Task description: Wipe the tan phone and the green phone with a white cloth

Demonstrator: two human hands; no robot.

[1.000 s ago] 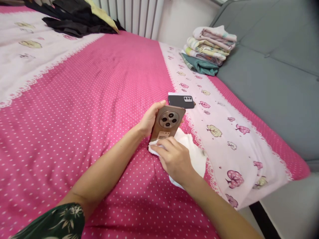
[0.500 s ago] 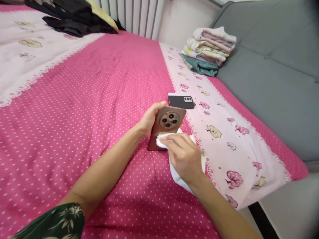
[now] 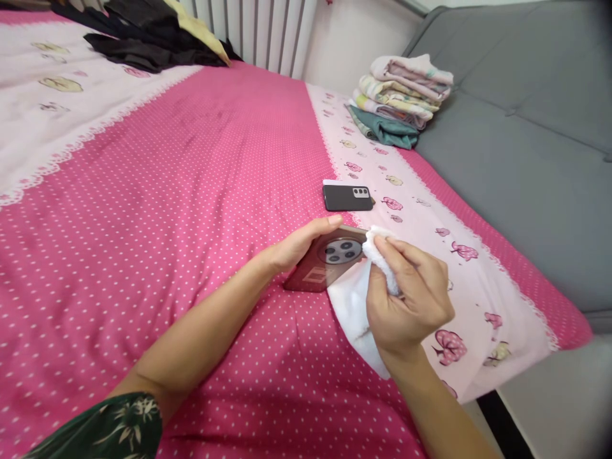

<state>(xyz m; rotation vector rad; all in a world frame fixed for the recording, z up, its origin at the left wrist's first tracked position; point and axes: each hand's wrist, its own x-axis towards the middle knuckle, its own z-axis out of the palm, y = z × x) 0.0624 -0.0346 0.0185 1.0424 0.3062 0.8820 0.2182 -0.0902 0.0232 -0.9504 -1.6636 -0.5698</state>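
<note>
A smartphone with a big round camera ring is gripped along its edge by my left hand, its back facing up and tilted over the bed. A pale label shows on the phone's lower back. My right hand pinches a bunched white cloth, whose top touches or nearly touches the phone's right edge by the camera. The rest of the cloth hangs down below my fingers. My left fingers behind the phone are hidden. Just beyond lies a second, dark phone, camera side up.
Pink dotted bedding with a white patterned band spreads under everything. A stack of folded cloths stands by the grey headboard. Dark clothes lie at the far left, in front of a white slatted panel.
My right hand has moved right and slightly up with the cloth, from the phone's lower back to its right edge. My left hand has tipped the phone flatter and shifted a little right.
</note>
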